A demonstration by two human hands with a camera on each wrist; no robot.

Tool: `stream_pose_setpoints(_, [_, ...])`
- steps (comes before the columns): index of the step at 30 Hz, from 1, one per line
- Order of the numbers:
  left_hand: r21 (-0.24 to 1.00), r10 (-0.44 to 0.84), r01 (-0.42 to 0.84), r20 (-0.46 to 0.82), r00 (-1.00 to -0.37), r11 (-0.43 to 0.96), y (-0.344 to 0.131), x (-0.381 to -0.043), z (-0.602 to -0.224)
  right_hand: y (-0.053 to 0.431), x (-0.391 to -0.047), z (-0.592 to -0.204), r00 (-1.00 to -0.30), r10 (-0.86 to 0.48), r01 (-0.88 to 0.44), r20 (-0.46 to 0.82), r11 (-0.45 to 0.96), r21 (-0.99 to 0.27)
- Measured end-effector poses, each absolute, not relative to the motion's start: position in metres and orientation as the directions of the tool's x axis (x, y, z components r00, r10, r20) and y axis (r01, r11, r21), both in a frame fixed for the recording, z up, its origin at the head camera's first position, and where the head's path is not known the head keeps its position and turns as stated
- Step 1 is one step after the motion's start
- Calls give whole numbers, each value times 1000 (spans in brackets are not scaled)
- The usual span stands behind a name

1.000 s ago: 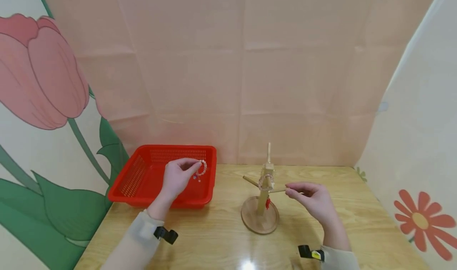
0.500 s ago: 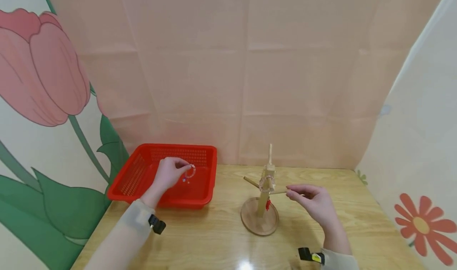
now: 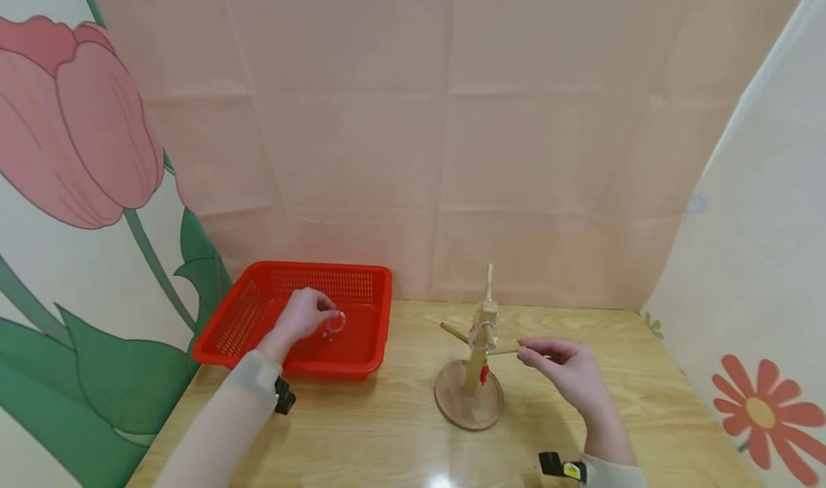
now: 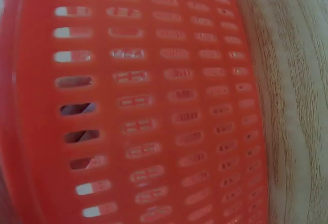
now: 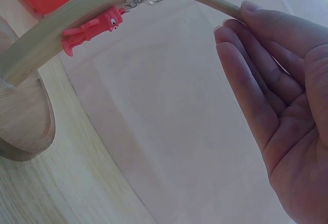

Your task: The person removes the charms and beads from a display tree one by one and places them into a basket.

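From the head view, I saw the person's left hand [image 3: 302, 314] reaching over the near side of the red basket [image 3: 335, 370], thumb and fingers drawn together at the tips in a pinch on a small bracelet [image 3: 344, 321]. The bracelet hung within the basket, a thin pinkish ring of what looked like beads, with a few tiny purplish charms dangling at its lower left; whether it touched the basket floor I couldn't tell. To the right, on the wood-grained tabletop [image 3: 387, 438], stood a pale wooden stand [image 3: 476, 370] with a round base and several pegs, a second bracelet [image 3: 474, 336], also pinkish and beaded, looped on its upper part. The right hand [image 3: 568, 370] had thumb and forefinger closed on the tip of a slim peg [image 3: 506, 352] on the stand's right side. In the left wrist view, the basket's slotted wall filled most of the sight, bare wood grain beside it; the left fingers couldn't be made out there. In the right wrist view, the right thumb lay on the end of the plain, round peg, the other fingers loosely bent with their tips close together beneath. A glossy red figure [image 5: 92, 29] with a white eye lay against the post, hung by a silver chain and ring near the peg's root.
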State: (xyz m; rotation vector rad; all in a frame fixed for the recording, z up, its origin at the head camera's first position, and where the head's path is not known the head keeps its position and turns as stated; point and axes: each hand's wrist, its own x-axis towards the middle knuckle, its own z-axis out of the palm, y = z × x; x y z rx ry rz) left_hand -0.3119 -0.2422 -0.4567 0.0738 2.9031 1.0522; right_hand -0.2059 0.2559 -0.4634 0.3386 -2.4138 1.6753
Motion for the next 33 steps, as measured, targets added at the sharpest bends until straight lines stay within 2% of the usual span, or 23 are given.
stream_pose_setpoints(12, [637, 40, -53, -131, -991, 769, -253, -313, -473, 256, -201, -464, -960, -86, -280, 266, 337, -899])
stream_pose_setpoints(20, [567, 12, -39, -86, -996, 823, -248, -320, -480, 262, -201, -463, -959, -85, -283, 271, 341, -896])
stream_pose_setpoints(33, [578, 12, -31, -71, -997, 815, -252, -317, -474, 256, -206, -462, -961, -80, -276, 266, 379, -883])
